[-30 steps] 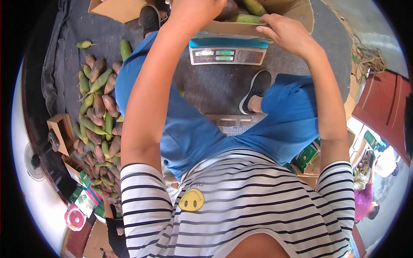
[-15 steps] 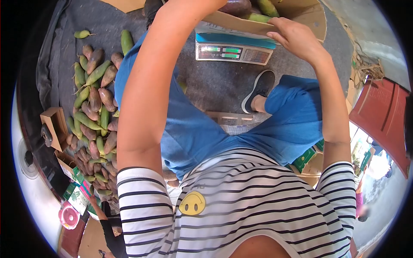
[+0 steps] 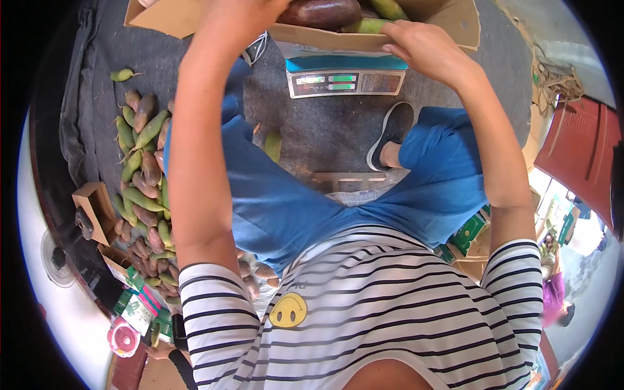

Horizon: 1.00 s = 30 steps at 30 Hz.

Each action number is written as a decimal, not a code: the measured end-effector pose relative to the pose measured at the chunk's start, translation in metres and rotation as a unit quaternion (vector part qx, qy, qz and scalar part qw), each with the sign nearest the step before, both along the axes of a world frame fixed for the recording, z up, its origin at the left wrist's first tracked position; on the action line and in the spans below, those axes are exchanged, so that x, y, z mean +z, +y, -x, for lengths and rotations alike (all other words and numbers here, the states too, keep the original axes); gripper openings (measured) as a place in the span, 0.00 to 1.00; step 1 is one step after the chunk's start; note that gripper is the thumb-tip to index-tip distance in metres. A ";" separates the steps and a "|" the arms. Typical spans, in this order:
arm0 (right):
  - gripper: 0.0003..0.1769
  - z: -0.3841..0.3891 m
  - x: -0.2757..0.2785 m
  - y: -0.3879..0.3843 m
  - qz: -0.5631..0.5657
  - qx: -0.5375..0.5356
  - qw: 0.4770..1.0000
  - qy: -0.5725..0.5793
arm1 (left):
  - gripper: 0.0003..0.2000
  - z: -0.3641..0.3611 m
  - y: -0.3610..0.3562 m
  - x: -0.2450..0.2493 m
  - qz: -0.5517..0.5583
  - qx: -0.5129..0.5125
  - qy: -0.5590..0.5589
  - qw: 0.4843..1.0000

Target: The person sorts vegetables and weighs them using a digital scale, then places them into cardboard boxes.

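An open cardboard box (image 3: 325, 37) stands on a digital scale (image 3: 346, 79) with a blue top and lit green displays. Inside lie a large dark purple-brown gourd-like vegetable (image 3: 322, 12) and green ones (image 3: 367, 26). My right hand (image 3: 426, 51) grips the box's near rim, fingers over the edge and thumb on the outer side. At the top edge my left hand (image 3: 250, 12) is by the box's left end, beside the dark vegetable. The frame cuts it off, so its fingers and anything in them are hidden.
Many green and brown vegetables (image 3: 146, 175) lie piled on the dark floor at left. One green vegetable (image 3: 273, 146) lies between my legs. Small cardboard boxes (image 3: 97, 211) and a pink fan-like object (image 3: 123, 338) are farther left. A co-worker's hand (image 3: 159, 351) shows at lower left.
My left hand has come lower and left, uncovering more of the dark vegetable. The view has shifted slightly, and a cardboard flap shows more at upper left. My right hand stays on the rim.
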State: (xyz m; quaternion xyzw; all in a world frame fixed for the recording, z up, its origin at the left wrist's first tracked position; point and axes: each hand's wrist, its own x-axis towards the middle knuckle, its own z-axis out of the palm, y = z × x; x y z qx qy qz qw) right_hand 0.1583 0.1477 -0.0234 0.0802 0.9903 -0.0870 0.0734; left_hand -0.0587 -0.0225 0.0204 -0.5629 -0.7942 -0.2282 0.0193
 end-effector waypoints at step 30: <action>0.13 0.003 0.002 -0.001 0.003 -0.010 1.000 -0.023 | 0.19 0.014 0.005 -0.019 0.021 0.020 0.022 0.999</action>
